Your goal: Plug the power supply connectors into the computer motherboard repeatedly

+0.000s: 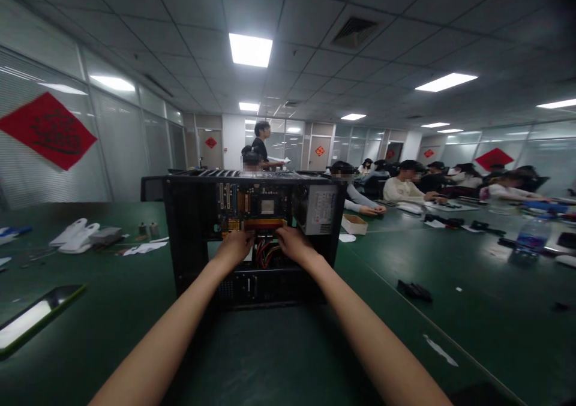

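Note:
An open black computer case (180, 238) stands on the green table (450, 328) in front of me. Inside it I see a motherboard (252, 205), a grey power supply (320, 209) at the right, and red and yellow cables (265, 253) lower down. Both my arms reach into the case. My left hand (234, 245) has its fingers curled at the motherboard's lower edge. My right hand (293, 242) is curled beside it, over the cables. What the fingers grip is hidden.
A phone in a green case (33, 319) lies at the left. White bags (74, 235) and papers (144, 248) sit further left. A small black part (414, 290) lies to the right, and a water bottle (531, 236) further off. Several people sit at the table's right side.

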